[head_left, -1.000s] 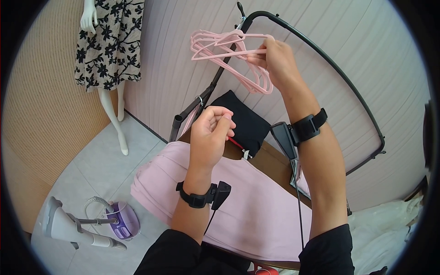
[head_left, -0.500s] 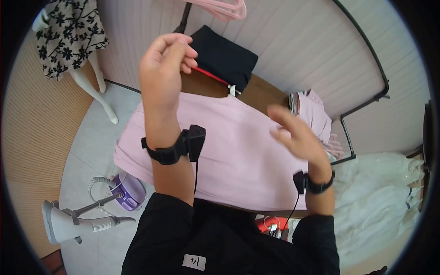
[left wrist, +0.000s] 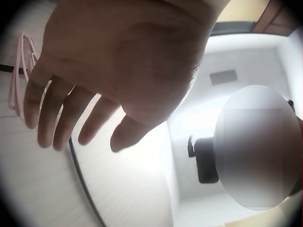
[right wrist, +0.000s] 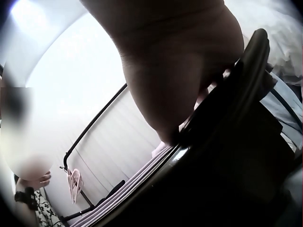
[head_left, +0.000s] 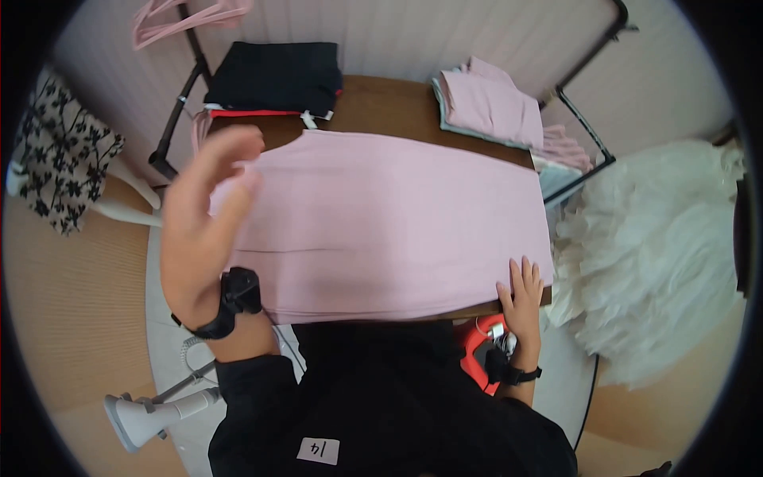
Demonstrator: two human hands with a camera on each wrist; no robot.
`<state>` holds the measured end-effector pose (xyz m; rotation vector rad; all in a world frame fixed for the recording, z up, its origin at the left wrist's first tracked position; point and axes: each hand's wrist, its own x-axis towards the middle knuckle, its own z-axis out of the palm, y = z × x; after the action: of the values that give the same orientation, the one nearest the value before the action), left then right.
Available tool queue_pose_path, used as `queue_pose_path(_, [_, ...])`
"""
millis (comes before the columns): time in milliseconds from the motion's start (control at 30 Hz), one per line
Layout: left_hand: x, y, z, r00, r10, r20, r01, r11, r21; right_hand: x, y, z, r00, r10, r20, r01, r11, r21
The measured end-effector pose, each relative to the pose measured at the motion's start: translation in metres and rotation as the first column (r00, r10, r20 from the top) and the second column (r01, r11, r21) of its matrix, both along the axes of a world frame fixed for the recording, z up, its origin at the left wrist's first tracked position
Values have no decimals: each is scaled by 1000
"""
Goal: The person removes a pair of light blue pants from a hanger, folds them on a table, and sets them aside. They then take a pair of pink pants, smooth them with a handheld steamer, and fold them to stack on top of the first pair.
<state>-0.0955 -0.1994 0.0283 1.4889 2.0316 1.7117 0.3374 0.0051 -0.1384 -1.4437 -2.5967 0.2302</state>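
A pink garment (head_left: 389,215) lies spread over the brown table, its near edge running along the table's front. My right hand (head_left: 522,298) rests with straight fingers on the garment's near right corner; from the right wrist view, that hand (right wrist: 184,71) is at the table edge. Raised above the garment's left end is my left hand (head_left: 203,215), its fingers loosely bent and holding nothing. In the left wrist view the same hand (left wrist: 113,61) shows spread, relaxed fingers. Pink hangers (head_left: 195,20) hang on the black rack (head_left: 187,91) at the back left.
A folded black garment stack (head_left: 274,75) lies at the table's back left, folded pink clothes (head_left: 493,103) at the back right. White tulle gowns (head_left: 652,246) stand on the right. A garment steamer (head_left: 151,417) is on the floor at left, a red object (head_left: 477,358) below the table's front.
My right hand has let go of the pink hangers and come down to the garment's near right corner. My left hand is still raised, now at the left. The head view has turned toward the table.
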Motion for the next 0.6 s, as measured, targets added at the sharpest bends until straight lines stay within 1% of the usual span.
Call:
queue_pose_path(33, [11,-1,-7,983,-64,-170,30,980,-196,2,-1,-1,1000,-8,8,8,1000,23])
queue_pose_path(100, [20,-7,-39,935,-233,-267,95,891,-444,5,2,2,999,-48,-15,48,999,15])
queue_pose_path(167, [29,-21,-80,960,-218,-177,69,794,-604,12,8,5,988,-151,36,151,988,-5])
queue_pose_path(200, [34,-32,-101,954,-243,-177,86,786,-612,17,12,2,977,-204,63,201,978,62])
queue_pose_path(233, [38,-43,-123,961,-133,-241,-65,740,-669,24,17,-1,973,-224,62,221,974,51])
queue_pose_path(267, [41,-51,-139,948,-26,-316,-217,673,-707,31,24,-4,959,-282,-28,283,959,35])
queue_pose_path(300, [43,-56,-150,948,-47,-316,-205,670,-714,41,31,-9,934,-339,-114,343,939,14])
queue_pose_path(333, [45,-59,-160,925,-6,-380,-262,715,-648,55,42,-25,923,-307,-231,326,944,49])
queue_pose_path(367, [48,-63,-168,900,40,-435,-313,755,-577,58,46,-24,919,-325,-224,342,939,40])
queue_pose_path(400, [51,-65,-173,883,59,-466,-352,739,-575,61,51,-20,872,-374,-316,366,927,-88])
queue_pose_path(433, [51,-65,-175,886,44,-461,-340,738,-583,64,57,-18,813,-427,-397,370,904,-215])
queue_pose_path(467, [52,-63,-174,875,49,-482,-362,726,-584,69,64,-18,809,-466,-359,390,881,-267])
queue_pose_path(500, [53,-61,-174,861,56,-505,-388,714,-583,73,71,-19,808,-472,-353,394,878,-272])
queue_pose_path(567, [54,-60,-174,853,41,-521,-395,701,-593,82,84,-26,805,-444,-394,337,888,-314])
queue_pose_path(600, [55,-60,-174,843,33,-538,-407,693,-595,87,93,-36,763,-377,-524,258,922,-289])
